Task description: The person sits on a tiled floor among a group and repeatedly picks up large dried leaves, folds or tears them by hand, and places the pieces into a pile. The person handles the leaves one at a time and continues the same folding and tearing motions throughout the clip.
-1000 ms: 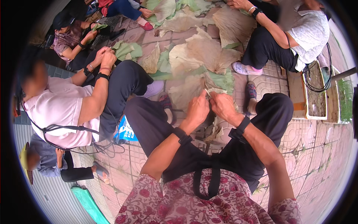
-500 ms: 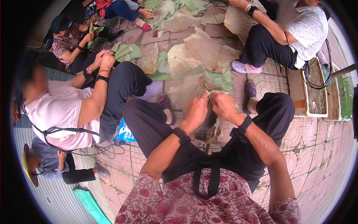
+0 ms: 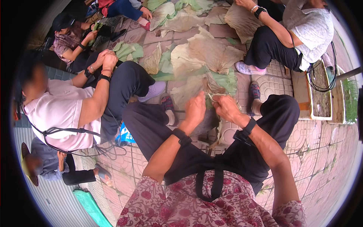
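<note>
Above the paving (image 3: 314,147) by dried lotus leaves (image 3: 206,53): right hand (image 3: 228,107) pinching pale leaf strip (image 3: 211,97), left hand (image 3: 195,109) half-curled, hold unclear; apparently leaf-tearing, next calling for a two-handed pinch.

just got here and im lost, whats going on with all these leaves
The person wearing the camera has both hands close together above large tan and green leaves spread on the paving. The right hand pinches a pale bit of leaf; the left hand is just beside it, and whether it grips anything is unclear. Other people are gathered around, and one at upper left holds something green.
</note>
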A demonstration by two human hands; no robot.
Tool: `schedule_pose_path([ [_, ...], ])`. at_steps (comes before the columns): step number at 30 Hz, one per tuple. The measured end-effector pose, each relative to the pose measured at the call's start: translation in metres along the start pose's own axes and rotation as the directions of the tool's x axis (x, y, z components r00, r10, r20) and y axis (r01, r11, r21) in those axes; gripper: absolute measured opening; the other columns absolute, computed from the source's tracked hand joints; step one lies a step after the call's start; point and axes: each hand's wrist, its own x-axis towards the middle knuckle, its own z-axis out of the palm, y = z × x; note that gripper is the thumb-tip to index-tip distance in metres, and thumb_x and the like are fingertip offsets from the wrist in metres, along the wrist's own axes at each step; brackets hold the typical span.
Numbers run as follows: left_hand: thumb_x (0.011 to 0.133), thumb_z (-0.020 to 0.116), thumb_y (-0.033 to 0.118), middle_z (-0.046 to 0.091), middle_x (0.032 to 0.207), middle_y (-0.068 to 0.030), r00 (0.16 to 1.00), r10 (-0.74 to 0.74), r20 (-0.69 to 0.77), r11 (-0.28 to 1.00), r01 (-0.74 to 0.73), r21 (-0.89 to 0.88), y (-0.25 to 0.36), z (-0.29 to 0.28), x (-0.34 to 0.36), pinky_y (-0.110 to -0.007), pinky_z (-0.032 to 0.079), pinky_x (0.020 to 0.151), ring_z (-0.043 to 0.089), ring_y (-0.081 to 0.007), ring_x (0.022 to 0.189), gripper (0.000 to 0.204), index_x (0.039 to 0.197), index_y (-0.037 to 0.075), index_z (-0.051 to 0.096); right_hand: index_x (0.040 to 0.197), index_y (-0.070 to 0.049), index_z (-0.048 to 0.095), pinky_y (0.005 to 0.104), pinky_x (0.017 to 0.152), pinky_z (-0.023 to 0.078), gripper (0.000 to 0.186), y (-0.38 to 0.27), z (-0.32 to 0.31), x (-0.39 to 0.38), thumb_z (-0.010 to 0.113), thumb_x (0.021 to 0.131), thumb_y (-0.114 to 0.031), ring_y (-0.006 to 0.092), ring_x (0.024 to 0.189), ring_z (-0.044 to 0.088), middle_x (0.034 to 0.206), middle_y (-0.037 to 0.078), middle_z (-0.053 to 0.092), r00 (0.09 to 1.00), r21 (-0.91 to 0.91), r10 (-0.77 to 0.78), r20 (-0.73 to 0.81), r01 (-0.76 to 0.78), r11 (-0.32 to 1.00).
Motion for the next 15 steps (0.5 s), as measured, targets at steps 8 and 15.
schedule_pose_path([
  [8,0.094,0.055,0.012,0.061,0.073,-0.0236,0.973,-0.156,-0.171,0.987,0.150,-0.049,-0.025,-0.023,0.020,-0.051,0.043,0.065,0.059,-0.0418,0.072,0.013,0.097,0.000,0.060,0.097,-0.001,0.064,0.0506,0.075,0.048,0.017,0.009,-0.022,0.007,0.058,0.085,-0.012,0.0473,0.086,0.060,0.083,0.027,0.063,0.995,0.111,0.035,-0.091,-0.025,0.993],
  [15,0.092,0.061,0.011,0.062,0.071,-0.0131,0.987,0.068,0.149,0.924,-0.006,-0.382,-0.015,-0.022,0.011,-0.035,0.046,0.062,0.054,-0.0155,0.063,0.020,0.107,-0.002,0.064,0.111,-0.002,0.062,0.0428,0.067,0.049,0.031,0.007,-0.012,0.007,0.064,0.083,-0.013,0.0343,0.072,0.066,0.073,0.021,0.064,0.998,0.213,0.033,0.059,-0.044,0.976],
])
